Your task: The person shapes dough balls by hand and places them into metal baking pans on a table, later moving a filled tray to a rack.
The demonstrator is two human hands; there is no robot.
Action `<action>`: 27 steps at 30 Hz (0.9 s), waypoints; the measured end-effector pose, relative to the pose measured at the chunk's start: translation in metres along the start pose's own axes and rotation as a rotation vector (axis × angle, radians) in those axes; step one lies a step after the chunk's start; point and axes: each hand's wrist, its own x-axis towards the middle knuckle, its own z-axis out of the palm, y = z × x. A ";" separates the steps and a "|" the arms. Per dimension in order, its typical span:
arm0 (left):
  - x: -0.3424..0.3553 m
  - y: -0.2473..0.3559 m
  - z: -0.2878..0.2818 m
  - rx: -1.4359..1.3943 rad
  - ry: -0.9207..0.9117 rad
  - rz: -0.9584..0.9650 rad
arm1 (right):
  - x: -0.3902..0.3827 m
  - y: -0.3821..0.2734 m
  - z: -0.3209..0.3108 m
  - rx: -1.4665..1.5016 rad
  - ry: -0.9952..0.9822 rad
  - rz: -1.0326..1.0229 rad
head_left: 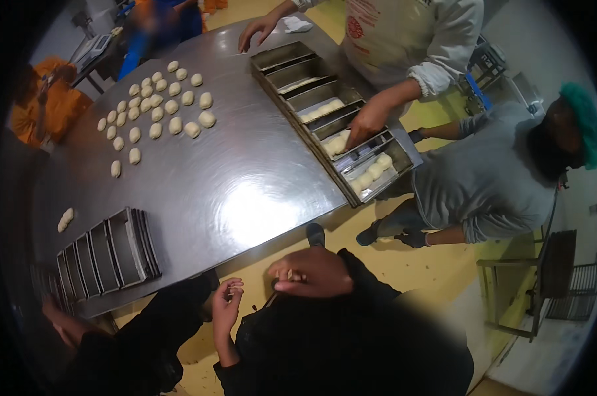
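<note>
My left hand [226,313] is raised in front of my body, off the steel table. Its fingers are loosely bent and apart, with nothing visible in them. Beside it on the right is my right hand [315,272], its fingers curled in; small pale bits show at them, and I cannot make out what they are. Neither hand touches the steel table [265,171]. Many oval pieces of pale dough [156,114] lie spread over its far left part. A strapped set of metal loaf tins [321,125] sits along the right side, several compartments holding dough pieces.
A co-worker's hand [370,122] reaches into the tins. At the near left edge stand stacked loaf tins [107,254], beside another person's hand [64,323]. A person in a green hair net [490,171] stands at the right. Orange-clothed workers [51,102] are at the far left.
</note>
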 end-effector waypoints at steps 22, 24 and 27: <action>0.097 0.037 -0.022 -0.023 0.225 -0.102 | 0.381 0.244 0.001 -0.623 0.353 0.383; 0.109 0.045 -0.020 -0.018 0.216 -0.095 | 0.390 0.250 -0.006 -0.613 0.383 0.334; 0.117 0.059 -0.016 -0.019 0.207 -0.082 | 0.393 0.262 -0.009 -0.521 0.376 0.298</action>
